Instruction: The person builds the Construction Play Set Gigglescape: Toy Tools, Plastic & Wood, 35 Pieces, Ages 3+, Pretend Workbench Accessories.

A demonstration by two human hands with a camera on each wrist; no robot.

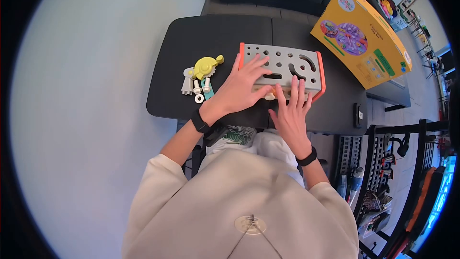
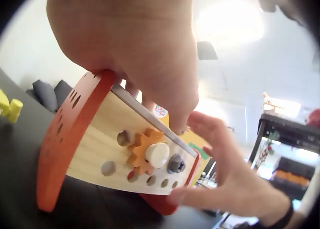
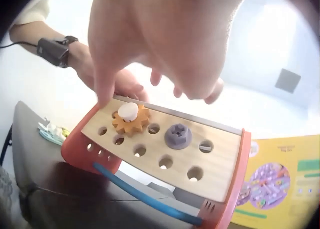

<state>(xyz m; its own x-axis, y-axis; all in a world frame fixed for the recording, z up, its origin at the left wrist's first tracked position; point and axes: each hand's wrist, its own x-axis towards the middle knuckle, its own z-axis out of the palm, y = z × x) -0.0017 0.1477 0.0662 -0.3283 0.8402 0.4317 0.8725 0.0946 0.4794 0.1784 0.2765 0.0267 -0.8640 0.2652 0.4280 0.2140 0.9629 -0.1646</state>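
Note:
A toy workbench [image 1: 282,60] with a grey holed top, orange-red sides and a pale wooden front panel [image 3: 175,161] is on the black table. My left hand [image 1: 242,86] rests on the left part of its top, fingers spread, thumb at the front edge. On the front panel an orange gear [image 2: 142,151] sits under a white bolt head [image 2: 157,155], beside a grey hex-shaped piece [image 3: 178,136]. My right hand [image 1: 292,115] is at the front edge right of the gear, with fingertips over the top and thumb held apart. Neither hand grips anything.
Left of the workbench lie a yellow toy piece [image 1: 205,67], a grey piece [image 1: 187,82], white bolts [image 1: 197,88], a white ring [image 1: 199,99] and a teal piece. A yellow box [image 1: 364,38] stands at the back right. A small black object [image 1: 358,115] lies near the right edge.

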